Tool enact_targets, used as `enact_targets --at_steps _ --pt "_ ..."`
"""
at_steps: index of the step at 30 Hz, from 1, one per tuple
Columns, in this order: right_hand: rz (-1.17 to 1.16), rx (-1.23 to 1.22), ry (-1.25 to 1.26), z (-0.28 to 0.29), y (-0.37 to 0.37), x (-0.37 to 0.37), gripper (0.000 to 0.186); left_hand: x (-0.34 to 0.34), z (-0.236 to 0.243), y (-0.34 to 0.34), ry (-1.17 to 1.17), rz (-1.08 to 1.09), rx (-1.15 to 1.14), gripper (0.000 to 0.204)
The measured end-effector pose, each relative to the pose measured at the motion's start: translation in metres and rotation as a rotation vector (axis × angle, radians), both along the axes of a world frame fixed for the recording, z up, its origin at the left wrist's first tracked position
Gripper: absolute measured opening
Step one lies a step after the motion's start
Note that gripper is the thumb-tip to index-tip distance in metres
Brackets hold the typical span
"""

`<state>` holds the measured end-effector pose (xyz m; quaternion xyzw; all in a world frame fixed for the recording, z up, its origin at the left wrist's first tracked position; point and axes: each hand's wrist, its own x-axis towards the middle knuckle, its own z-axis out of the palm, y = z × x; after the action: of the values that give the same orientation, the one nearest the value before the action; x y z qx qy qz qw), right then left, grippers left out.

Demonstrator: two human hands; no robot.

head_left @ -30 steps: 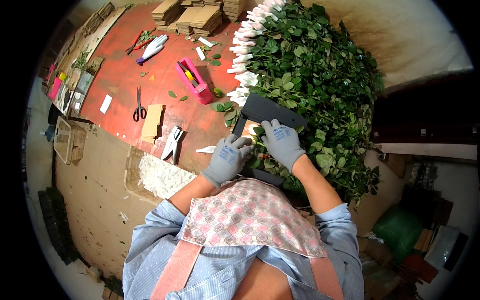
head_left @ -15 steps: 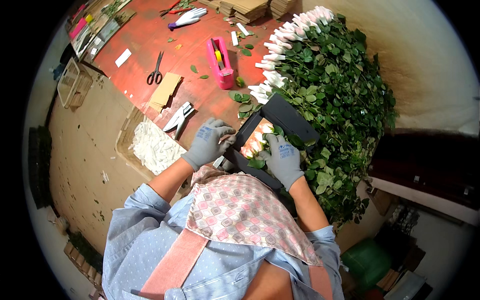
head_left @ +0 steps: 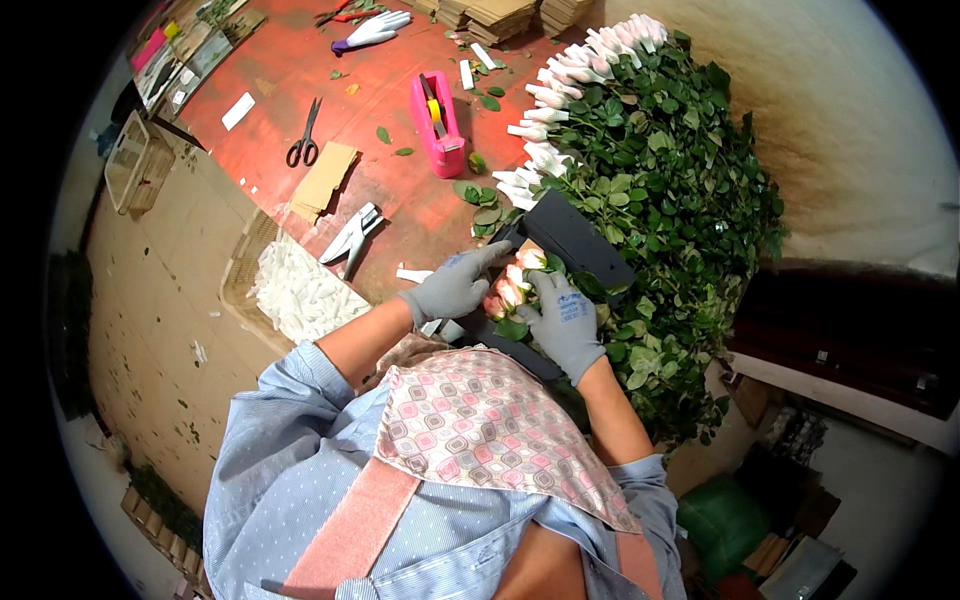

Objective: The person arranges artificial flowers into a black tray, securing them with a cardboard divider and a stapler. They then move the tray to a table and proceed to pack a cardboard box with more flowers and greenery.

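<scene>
Fingers of the gloved left hand lie beside the left side of the peach-pink roses, the index finger stretched toward the black holder; whether they grip anything cannot be told. The right hand, also gloved, sits just right of the blooms, its fingers bent and its thumb apart from them; whether they are clamped on stems is hidden. The roses lie between both hands, in the holder. To the left, on the red table, are a white hand tool, kraft cardboard, black scissors and a pink tape dispenser. A basket of white sleeves stands by the table's edge. Leafy stems with wrapped heads heap beyond the holder.
</scene>
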<state>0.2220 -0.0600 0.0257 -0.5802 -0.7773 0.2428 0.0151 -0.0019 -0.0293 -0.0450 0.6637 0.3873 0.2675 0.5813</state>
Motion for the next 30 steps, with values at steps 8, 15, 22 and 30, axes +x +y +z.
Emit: enact_targets --at_steps 8,15,22,30 --pt "0.01 0.045 0.112 -0.006 -0.001 0.004 0.047 0.001 -0.018 0.011 -0.374 0.026 -0.469 0.072" --pt "-0.042 0.03 0.125 -0.006 -0.001 0.006 0.049 0.009 0.052 0.005 0.268 0.002 0.609 0.03" --pt "-0.064 -0.078 0.217 0.007 0.008 0.015 0.043 0.024 0.04 -0.024 0.41 -0.16 0.817 0.034" --pt "-0.02 0.211 -0.139 -0.016 0.015 0.011 0.04 0.026 0.045 -0.027 0.5 -0.195 0.871 0.035"
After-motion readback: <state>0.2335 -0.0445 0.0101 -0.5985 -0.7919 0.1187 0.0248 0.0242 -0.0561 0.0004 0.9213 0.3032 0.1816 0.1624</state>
